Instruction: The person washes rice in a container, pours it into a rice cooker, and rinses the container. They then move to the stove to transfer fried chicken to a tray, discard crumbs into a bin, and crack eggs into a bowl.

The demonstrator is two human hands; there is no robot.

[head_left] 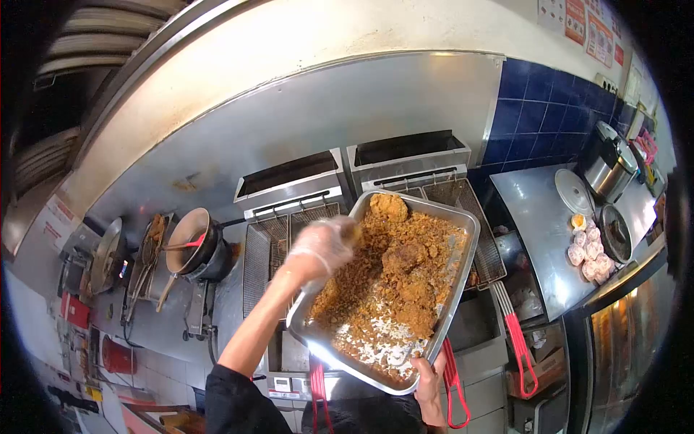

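Note:
A deep metal tray (471, 249) is tilted over the fryers, holding loose brown crumbs, a patch of white flakes and several crusted pieces that look like fried chicken (388, 207). At its near edge, my right hand (429, 380) is closed on the rim, thumb on top. My left hand (322, 247), in a clear plastic glove, is over the tray's left side. Motion smears its fingers, and a brownish patch shows at their tips; whether it holds a piece cannot be made out.
Wire fry baskets (466, 210) with red handles (522, 354) sit in the fryers beneath the tray. A wok (189, 235) stands on the stove at left. On the steel counter (531, 239) at right are pale wrapped bundles (591, 253), a lid (573, 189) and a metal pot (609, 170).

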